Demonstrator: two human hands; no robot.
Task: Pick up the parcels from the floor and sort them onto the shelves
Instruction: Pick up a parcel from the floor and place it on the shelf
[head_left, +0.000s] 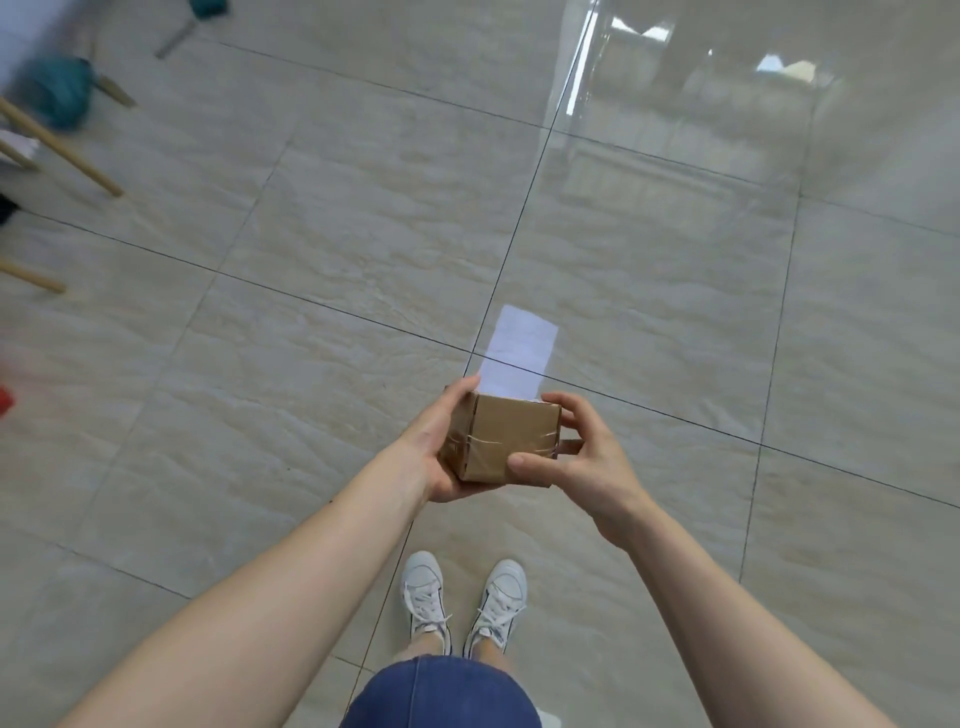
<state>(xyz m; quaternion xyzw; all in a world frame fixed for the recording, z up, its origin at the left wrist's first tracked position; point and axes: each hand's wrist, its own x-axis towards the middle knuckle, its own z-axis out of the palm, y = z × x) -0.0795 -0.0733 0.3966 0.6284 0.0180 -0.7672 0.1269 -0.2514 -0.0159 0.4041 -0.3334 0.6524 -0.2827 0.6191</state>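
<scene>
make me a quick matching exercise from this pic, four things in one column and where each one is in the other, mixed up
Things:
1. cardboard parcel
2. white sneakers
3. white paper slip
4. wooden legs

Places:
A. at the left edge of the view, on the tiles
B. sticking up behind the top of the box
C. on the floor below the arms
D. between the left hand and the right hand

Pairs: 1-D, 2-C, 3-B, 4-A

Open tiled floor (675, 312) lies bare ahead and to the right; slanted wooden legs (62, 150) and blurred teal shapes (57, 96) crowd the far left.
</scene>
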